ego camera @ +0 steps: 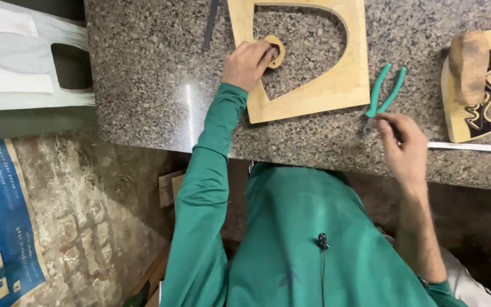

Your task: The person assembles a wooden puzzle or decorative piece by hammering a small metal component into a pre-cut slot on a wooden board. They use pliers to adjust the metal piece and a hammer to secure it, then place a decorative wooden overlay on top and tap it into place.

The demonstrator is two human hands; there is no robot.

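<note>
- My left hand [247,63] is curled over a small wooden ring piece [275,51], fingers pressed onto it and pinching its near edge against the stone.
- That ring lies inside the big opening of the wooden cut-out panel [336,85], right at my left fingertips, close to the panel's inner left edge.
- My right hand [403,149] is well off to the right of the left one, at the near edge of the granite countertop [143,74]. Thumb and fingers are drawn together at the metal nose of the green-handled pliers [383,96]; they seem to pinch the tip, though I cannot tell how firmly.
- The pliers' handles point away from my right hand, spread a little, lying just beside the panel's right edge.
- As I judge it, the panel's large arched opening is already cut out, and the small ring is a finished loose piece; I see nothing joined to anything yet, and the pliers have not been lifted.
- Farther right of my right hand sits a carved wooden piece with dark fretwork [484,102], a brown block [468,62] resting on it.
- Beyond my left hand, a dark slim tool [211,23] lies on the stone.
- Left of the counter, a white plastic bag [18,57] lies flat.
</note>
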